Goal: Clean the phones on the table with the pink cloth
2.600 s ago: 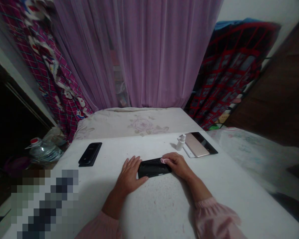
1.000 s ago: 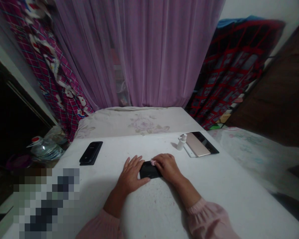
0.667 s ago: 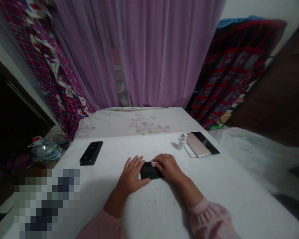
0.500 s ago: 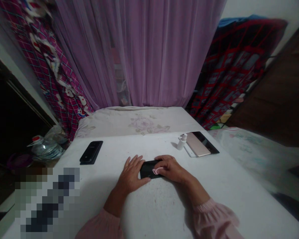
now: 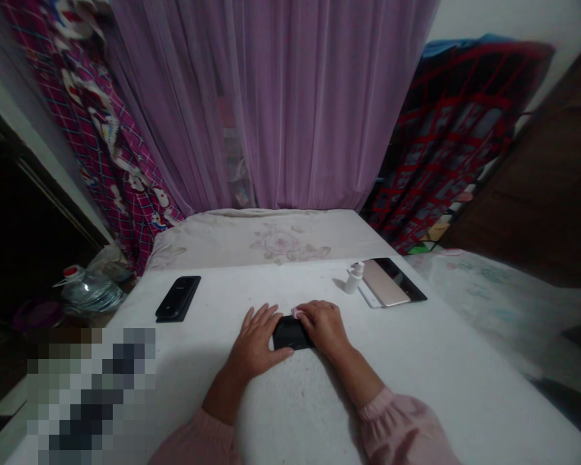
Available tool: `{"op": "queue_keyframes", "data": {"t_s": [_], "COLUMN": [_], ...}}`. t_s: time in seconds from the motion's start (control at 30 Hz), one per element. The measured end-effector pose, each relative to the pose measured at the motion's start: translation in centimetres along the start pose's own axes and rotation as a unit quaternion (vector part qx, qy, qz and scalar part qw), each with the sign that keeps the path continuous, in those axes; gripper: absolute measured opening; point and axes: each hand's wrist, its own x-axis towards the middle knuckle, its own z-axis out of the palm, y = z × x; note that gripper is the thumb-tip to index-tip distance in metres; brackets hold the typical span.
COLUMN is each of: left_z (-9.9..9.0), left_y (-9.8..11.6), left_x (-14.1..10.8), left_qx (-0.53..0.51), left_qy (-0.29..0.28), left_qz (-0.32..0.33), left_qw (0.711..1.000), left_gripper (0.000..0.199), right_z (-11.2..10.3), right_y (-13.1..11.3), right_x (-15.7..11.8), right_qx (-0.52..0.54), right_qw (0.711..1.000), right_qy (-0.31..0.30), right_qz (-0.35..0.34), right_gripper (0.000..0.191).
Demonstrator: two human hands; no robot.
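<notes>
Head view, right hand: the right hand (image 5: 325,326) had its grip pinched on a small pink cloth (image 5: 296,313), thumb and fingertips bunched together over it, the palm covering the right end of a black phone (image 5: 290,334).
Pink cloth: it lay against the far edge of the black phone, mostly hidden by the fingers.
Left hand: the left hand (image 5: 254,342) had its fingers spread and its thumb stretched apart, touching the left end of the black phone, with the thumb along the near edge.
Black phone: it lay flat on the white desk (image 5: 416,387), between the two hands.
Sleeves: gathered pink sleeves (image 5: 401,420) covered both forearms partway.
Bottle: a small white bottle (image 5: 354,280) stood upright beyond the right hand.
Right-hand group: a gold phone (image 5: 387,284) lay beside the bottle, overlapping a white phone (image 5: 372,299) and a black slab (image 5: 410,281).
Left-hand group: a dark phone (image 5: 175,299) rested on a flat black piece (image 5: 192,300), well apart from the left hand.
Far end: a flowered cloth (image 5: 275,242) reached toward a purple curtain (image 5: 300,129).
</notes>
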Motion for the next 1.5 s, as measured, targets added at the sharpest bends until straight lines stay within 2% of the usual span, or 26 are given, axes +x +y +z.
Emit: {"op": "queue_keyframes", "data": {"t_s": [0.27,0.4,0.6,0.73,0.87,1.0,1.2,1.33,1.5], "left_z": [0.0,0.1,0.2,0.1,0.2,0.3,0.4,0.4,0.6], "left_y": [0.1,0.0,-0.1,-0.2,-0.3,-0.3,-0.2,-0.2,-0.3], "left_x": [0.0,0.0,-0.1,-0.1,0.0,-0.1,-0.1,-0.1,-0.2], "left_qx": [-0.008,-0.013,-0.007,-0.006,-0.007,-0.006,-0.002,0.000,0.002], "left_qy": [0.000,0.005,-0.002,-0.003,0.001,0.008,0.013,0.017,0.022], "left_qz": [-0.002,0.000,-0.002,-0.002,0.001,0.006,0.010,0.009,0.013], "left_qw": [1.000,1.000,1.000,1.000,1.000,1.000,1.000,1.000,1.000], "left_gripper": [0.068,0.067,0.068,0.067,0.067,0.067,0.068,0.068,0.066], "right_z": [0.3,-0.3,-2.6,-3.4,-2.9,-1.4,0.3,-0.1,-1.3], "right_y": [1.2,2.2,5.7,7.3,6.6,4.3,1.0,0.9,2.5], "right_x": [-0.1,0.0,-0.2,-0.4,-0.3,0.1,0.2,0.1,0.2], "right_qx": [0.048,0.062,0.071,0.089,0.079,0.054,0.036,0.036,0.024], "right_qw": [0.997,0.995,0.996,0.995,0.995,0.994,0.993,0.994,0.996], "right_qy": [0.003,0.006,-0.016,-0.024,-0.026,-0.018,-0.020,-0.030,-0.044], "right_qz": [-0.056,-0.075,-0.046,-0.028,-0.051,-0.091,-0.113,-0.098,-0.069], "right_gripper": [0.019,0.018,0.015,0.014,0.013,0.015,0.017,0.018,0.018]}}
